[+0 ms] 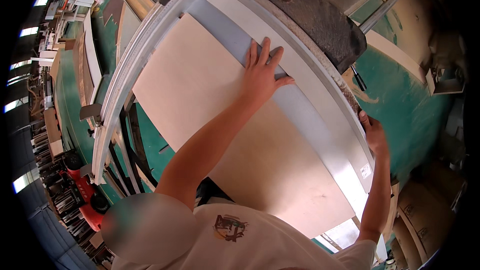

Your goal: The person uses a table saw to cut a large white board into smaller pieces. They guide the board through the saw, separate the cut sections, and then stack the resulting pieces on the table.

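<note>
Just short of splayed left fingers (pixel 263 52), a pale panel (pixel 200 80), with hold of right fingers (pixel 364 119) unclear.

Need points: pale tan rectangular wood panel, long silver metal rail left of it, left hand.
Pale tan rectangular wood panel (pixel 265 150): head view, bare upper face.
Long silver metal rail (pixel 123 76): head view, top, about mid-length.
Left hand (pixel 261 76): head view, back of the hand.

In the middle of the frame, a grey metal table (pixel 220 25) carries one large pale wooden board (pixel 190 85), which lies flat and extends toward the lower right.
</note>
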A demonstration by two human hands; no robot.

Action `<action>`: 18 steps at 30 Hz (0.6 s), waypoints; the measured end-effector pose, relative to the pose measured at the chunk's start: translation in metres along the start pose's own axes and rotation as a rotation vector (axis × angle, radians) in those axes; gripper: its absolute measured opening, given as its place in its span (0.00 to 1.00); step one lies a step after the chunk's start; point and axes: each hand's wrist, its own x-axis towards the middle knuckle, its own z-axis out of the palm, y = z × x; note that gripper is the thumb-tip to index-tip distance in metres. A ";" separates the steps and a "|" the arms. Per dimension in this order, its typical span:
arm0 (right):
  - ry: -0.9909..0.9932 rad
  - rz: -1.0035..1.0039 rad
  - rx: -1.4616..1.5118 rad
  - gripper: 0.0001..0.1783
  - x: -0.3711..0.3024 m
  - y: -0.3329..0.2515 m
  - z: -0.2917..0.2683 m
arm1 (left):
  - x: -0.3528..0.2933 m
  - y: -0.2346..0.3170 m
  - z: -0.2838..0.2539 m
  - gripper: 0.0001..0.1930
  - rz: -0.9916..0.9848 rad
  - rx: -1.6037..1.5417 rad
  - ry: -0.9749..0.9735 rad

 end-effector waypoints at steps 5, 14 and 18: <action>-0.005 -0.027 0.027 0.50 0.004 0.013 0.003 | 0.004 0.001 0.001 0.49 -0.032 -0.015 -0.003; 0.228 -0.194 0.050 0.33 -0.002 0.001 0.004 | 0.004 0.002 0.005 0.49 -0.065 0.035 -0.024; 0.663 -0.895 0.104 0.10 -0.022 -0.086 0.036 | -0.001 -0.004 0.000 0.50 -0.069 0.042 -0.033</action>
